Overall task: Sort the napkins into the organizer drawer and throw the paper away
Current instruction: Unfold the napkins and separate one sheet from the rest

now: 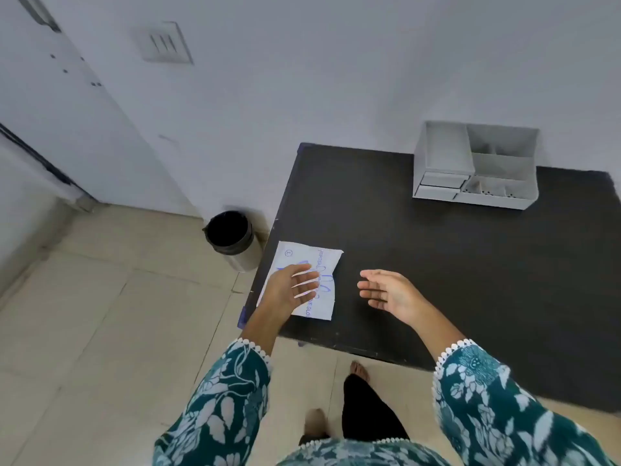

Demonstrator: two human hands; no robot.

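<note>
A white paper (pixel 323 264) with blue print lies flat near the left edge of the dark table (pixel 420 264). My left hand (pixel 290 286) rests flat on top of it, fingers spread. My right hand (pixel 386 290) hovers open just to the right of the paper, palm turned inward, holding nothing. A grey organizer (pixel 447 156) with compartments and small drawers stands at the table's far side against the wall. No napkins show on the table.
A round bin (pixel 232 240) with a black liner stands on the tiled floor beside the table's left edge. A white wall runs behind the table. My feet show below the table's near edge.
</note>
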